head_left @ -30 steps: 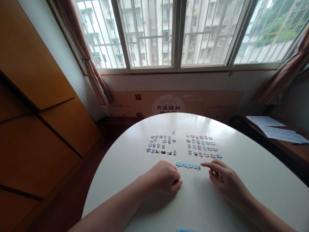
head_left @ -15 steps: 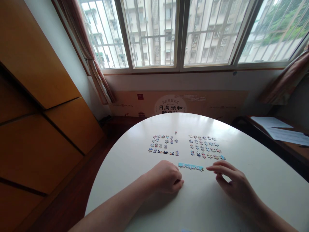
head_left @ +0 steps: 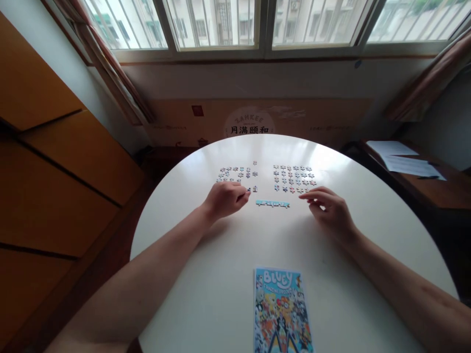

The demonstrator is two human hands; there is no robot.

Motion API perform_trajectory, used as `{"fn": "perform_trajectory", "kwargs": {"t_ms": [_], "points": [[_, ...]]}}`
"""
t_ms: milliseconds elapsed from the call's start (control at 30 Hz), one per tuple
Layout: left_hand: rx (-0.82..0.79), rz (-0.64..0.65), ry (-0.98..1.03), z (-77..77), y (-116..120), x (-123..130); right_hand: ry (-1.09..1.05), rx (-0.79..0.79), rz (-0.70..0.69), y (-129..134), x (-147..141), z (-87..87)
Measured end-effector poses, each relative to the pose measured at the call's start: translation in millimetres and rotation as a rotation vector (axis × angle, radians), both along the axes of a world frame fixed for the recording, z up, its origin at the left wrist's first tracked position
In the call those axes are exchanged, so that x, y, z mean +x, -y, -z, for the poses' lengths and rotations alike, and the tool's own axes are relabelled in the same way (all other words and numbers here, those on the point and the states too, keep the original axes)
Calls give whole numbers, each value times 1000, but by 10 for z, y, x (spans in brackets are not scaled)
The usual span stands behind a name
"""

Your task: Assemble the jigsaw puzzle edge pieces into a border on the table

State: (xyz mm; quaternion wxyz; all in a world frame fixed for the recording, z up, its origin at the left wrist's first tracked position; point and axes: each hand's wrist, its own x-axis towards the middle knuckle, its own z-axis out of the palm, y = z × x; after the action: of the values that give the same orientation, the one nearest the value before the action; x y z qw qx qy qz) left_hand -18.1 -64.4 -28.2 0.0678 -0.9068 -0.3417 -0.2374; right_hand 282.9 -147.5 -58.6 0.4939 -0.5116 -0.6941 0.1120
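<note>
My left hand [head_left: 225,200] is closed, knuckles up, at the front of the left group of loose jigsaw pieces [head_left: 235,169]. Its fingertips are beside a dark piece in the front row, and whether anything is pinched in them is hidden. Several pieces lie behind or under this hand. My right hand [head_left: 331,210] hovers with fingers apart and holds nothing I can see. Its index finger points at the right end of a joined blue puzzle strip [head_left: 273,203], without touching it. Behind that hand is the right group of loose jigsaw pieces [head_left: 290,175], laid in rows.
A colourful picture sheet marked "BLUEY" [head_left: 282,314] lies at the near side of the round white table [head_left: 206,299]. Papers [head_left: 399,156] and pens rest on a brown side table at right. A window wall stands behind; wooden cabinets [head_left: 47,196] are at left.
The view has tilted down, bringing the picture sheet into sight. My left hand has moved forward and left to the left group's front row. My right hand stays near the strip's right end.
</note>
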Motion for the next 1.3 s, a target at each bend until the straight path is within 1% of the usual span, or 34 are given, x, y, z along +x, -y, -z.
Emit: {"fn": "perform_trajectory", "kwargs": {"t_ms": [167,300,567,667,733,800,900,1000,1067,1200,1300], "points": [[5,8,-17,13,33,51,-7,8,33,37,-8,-33],[17,16,-4,20,22,42,-3,26,26,45,4,-29],[54,25,35,76,-25,34,-24,10,15,17,23,-18],[55,24,45,63,-20,29,-32,7,14,19,22,-22],[77,-24,86,19,-38,-25,-34,2,13,22,21,-25],[128,-142,184,-49,-82,-135,-31,-4,12,23,21,-27],[217,-357,329,-148,-183,-349,-31,3,13,21,18,-24],[229,-485,357,-171,-274,-489,-31,5,1,20,13,-11],[191,-503,334,-144,-305,-499,-30,-5,-9,20,10,-1],[102,-458,262,-73,-307,-425,-23,-19,-12,26,6,6],[65,-450,233,-38,-312,-402,-19,-14,-10,29,0,1]]}}
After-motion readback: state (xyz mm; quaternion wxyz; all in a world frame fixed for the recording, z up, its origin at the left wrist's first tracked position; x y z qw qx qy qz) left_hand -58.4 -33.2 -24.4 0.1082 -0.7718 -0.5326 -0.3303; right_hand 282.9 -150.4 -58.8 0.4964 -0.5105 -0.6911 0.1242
